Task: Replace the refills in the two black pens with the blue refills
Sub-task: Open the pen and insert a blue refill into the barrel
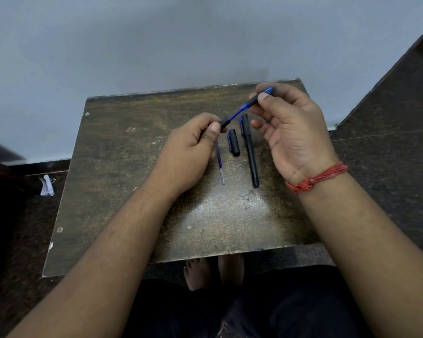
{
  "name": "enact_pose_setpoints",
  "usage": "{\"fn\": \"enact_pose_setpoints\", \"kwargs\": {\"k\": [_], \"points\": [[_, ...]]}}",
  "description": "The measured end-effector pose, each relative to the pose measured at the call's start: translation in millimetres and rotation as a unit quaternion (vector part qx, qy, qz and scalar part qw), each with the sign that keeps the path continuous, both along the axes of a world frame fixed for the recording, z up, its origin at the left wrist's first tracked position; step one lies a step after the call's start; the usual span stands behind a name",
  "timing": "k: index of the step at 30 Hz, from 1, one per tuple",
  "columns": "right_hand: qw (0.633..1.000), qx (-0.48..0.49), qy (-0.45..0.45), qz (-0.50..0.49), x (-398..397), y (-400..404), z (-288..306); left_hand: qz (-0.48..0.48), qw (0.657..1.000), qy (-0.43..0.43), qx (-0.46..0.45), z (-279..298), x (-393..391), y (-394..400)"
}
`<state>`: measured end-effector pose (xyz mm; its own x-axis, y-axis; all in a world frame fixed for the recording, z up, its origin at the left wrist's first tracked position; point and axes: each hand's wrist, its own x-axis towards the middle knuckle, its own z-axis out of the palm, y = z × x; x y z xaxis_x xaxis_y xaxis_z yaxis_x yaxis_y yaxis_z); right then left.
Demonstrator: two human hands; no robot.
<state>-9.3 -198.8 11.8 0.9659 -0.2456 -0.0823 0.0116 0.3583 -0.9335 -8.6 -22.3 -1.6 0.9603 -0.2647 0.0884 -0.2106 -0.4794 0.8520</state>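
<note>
Left hand fingers pinch barrel (refill exposed).

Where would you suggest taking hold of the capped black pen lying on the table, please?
Pinch the capped black pen across its slim barrel near the middle, coming straight down from above. It lies flat on the table, lengthwise toward the person, with bare surface on its right; the loose cap lies close on its left by the capped end.

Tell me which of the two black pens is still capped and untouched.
The black pen lying on the table, right of the loose cap. The other pen is pulled apart between the left hand and right hand.
</note>
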Motion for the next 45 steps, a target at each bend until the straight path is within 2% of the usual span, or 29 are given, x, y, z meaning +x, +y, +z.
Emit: {"fn": "enact_pose_setpoints", "kwargs": {"k": [5, 8, 12, 15, 17, 19, 23, 29, 34, 37, 43, 45], "points": [[0.999, -0.006, -0.036, -0.021, 2.2, -0.5, 2.1, 0.006, 1.000, -0.008, -0.008, 0.5, 0.3, 0.2], [0.995, 0.018, -0.074, -0.067, 4.8, -3.8, 4.8, 0.007, 1.000, -0.013, -0.015, -0.2, 0.6, 0.6], [0.990, 0.042, -0.064, -0.117, 5.6, -10.6, 5.8, 0.013, 1.000, -0.015, -0.018, -0.7, 0.9, 0.2], [0.986, -0.081, -0.044, -0.142, 7.1, -17.9, 2.5, 0.025, 0.999, -0.016, -0.028, -1.3, 0.7, -1.1], [0.965, -0.229, -0.019, -0.129, 9.1, -21.4, -3.3, 0.039, 0.998, -0.020, -0.045, -1.9, 1.2, -1.1], [0.926, -0.365, 0.008, -0.092, 9.1, -21.2, -8.2, 0.048, 0.997, -0.026, -0.061, -2.2, 1.6, -0.9], [0.853, -0.520, 0.027, -0.038, 4.5, -12.7, -5.2, 0.056, 0.996, -0.029, -0.065, -3.0, 2.0, -0.7], [0.807, -0.588, 0.040, 0.030, -3.7, 6.6, 1.3, 0.067, 0.995, -0.033, -0.072, -3.2, 2.9, -0.8], [0.710, -0.691, 0.052, 0.127, -19.9, 23.7, 13.1, 0.074, 0.994, -0.033, -0.072, -2.4, 3.5, 0.5], [0.671, -0.724, 0.048, 0.152, -24.3, 30.0, 12.1, 0.075, 0.994, -0.031, -0.071, -1.5, 3.2, 0.8], [0.649, -0.739, 0.070, 0.166, -23.6, 32.6, 3.8, 0.076, 0.994, -0.028, -0.074, -2.0, 4.1, 1.4], [0.656, -0.734, 0.071, 0.159, -22.7, 30.6, 6.5, 0.078, 0.994, -0.030, -0.074, -2.0, 4.1, 1.2]]}}
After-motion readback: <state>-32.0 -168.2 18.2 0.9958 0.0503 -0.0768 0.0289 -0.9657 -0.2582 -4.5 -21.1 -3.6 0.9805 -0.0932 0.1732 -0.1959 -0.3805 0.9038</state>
